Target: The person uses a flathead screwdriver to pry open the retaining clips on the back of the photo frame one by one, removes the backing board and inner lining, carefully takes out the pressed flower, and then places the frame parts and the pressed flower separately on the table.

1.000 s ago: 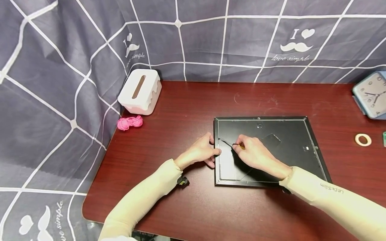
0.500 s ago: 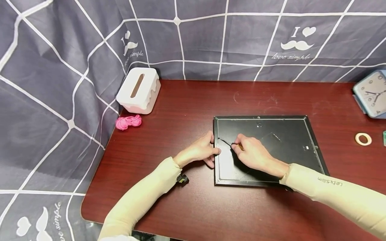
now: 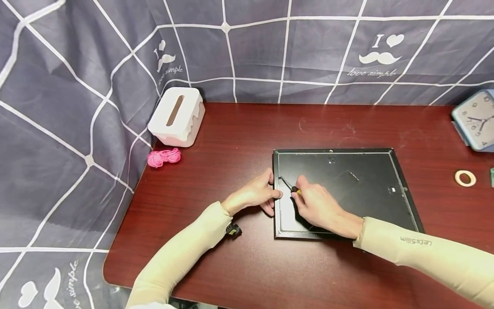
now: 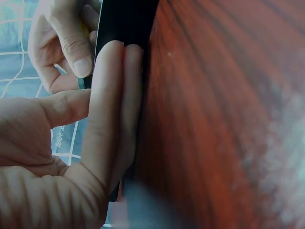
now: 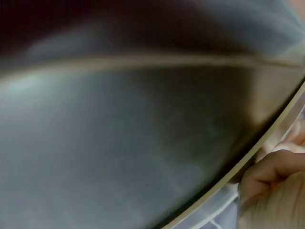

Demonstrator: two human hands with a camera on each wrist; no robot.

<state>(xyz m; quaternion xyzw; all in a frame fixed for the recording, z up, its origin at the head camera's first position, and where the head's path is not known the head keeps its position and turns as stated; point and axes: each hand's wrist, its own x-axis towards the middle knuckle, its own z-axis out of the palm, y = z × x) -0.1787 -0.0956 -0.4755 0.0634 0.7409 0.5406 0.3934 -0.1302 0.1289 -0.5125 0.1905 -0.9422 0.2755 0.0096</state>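
A black picture frame (image 3: 370, 197) lies back side up on the table (image 3: 231, 133). My left hand (image 3: 256, 193) holds its left edge, thumb over the rim and fingers along the outer side. In the left wrist view those fingers (image 4: 106, 90) lie straight against the black side. My right hand (image 3: 318, 204) grips a slim screwdriver (image 3: 286, 183) with a dark shaft and a yellow handle, mostly hidden in the palm. Its tip touches the inner left border of the frame, just above my left thumb. The right wrist view is blurred, showing the backing board (image 5: 95, 157) close up.
A white and pink tissue box (image 3: 177, 116) and a bundle of pink yarn (image 3: 164, 157) sit at the left. To the right are a tape roll (image 3: 465, 178) and a blue clock (image 3: 476, 120). A grey checked curtain (image 3: 258, 51) hangs behind.
My right hand has shifted slightly left and down, and the screwdriver handle has swung toward me while its tip stays at the same spot. The left hand and frame are still.
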